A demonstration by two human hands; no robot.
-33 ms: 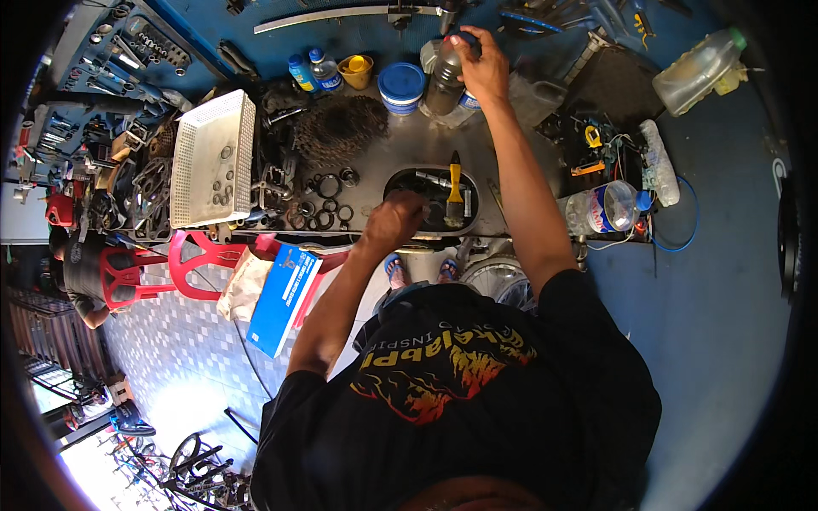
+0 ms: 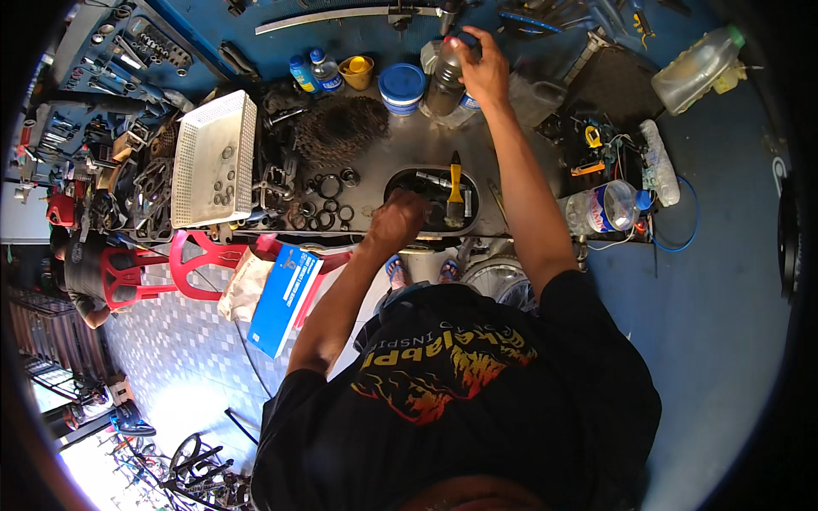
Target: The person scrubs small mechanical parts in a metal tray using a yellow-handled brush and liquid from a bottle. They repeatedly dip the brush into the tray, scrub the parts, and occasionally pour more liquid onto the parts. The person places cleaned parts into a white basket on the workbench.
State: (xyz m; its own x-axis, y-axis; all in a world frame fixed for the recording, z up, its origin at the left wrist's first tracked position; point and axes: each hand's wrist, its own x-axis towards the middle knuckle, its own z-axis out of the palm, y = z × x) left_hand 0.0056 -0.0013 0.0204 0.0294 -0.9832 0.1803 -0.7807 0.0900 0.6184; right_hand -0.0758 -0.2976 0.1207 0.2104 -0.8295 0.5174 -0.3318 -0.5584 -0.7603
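Note:
My right hand reaches to the back of the bench, its fingers round the top of a clear plastic bottle holding dark liquid. The bottle stands upright beside a white tub with a blue lid. My left hand is closed at the left edge of a dark oval basin; whatever its fingers hold is hidden. A yellow-handled brush lies across the basin, bristles down toward the near rim. Next to it rests a shiny metal part.
Left of the basin lie loose rings, a pile of cogs and a white perforated basket. A large water bottle stands right. Red chairs and a blue box are at the near left; another person is beyond.

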